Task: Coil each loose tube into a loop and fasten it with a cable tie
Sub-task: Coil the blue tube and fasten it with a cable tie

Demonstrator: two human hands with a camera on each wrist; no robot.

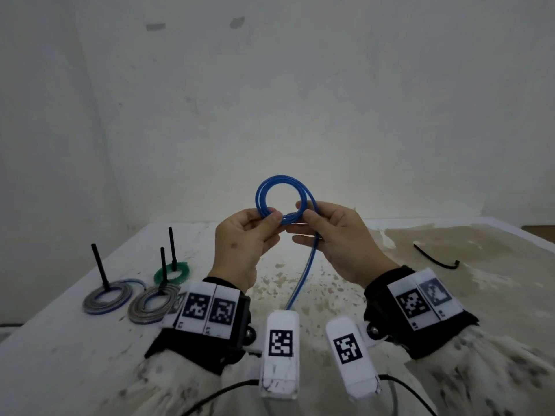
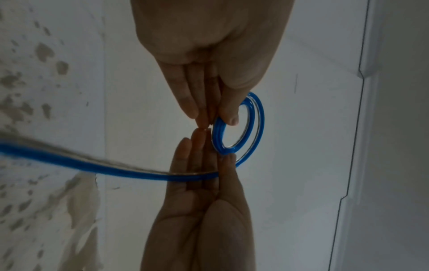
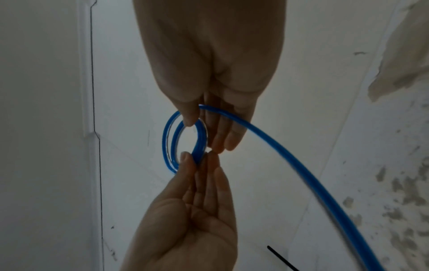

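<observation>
Blue tube point(image 1: 277, 199) is being coiled; both hands' fingers point(image 1: 271, 219) are pinching the loop, and should be feeding the tail evenly

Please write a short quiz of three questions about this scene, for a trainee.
1. True or false: the blue tube is already fully coiled.
2. Which hands hold the blue loop? A) only the left hand B) only the right hand C) both
3. Fill in: the loose black cable tie lies on the table to the person's ____.

Key: 1 false, a free length still hangs from the right hand down toward the table. 2 C. 3 right.
</observation>
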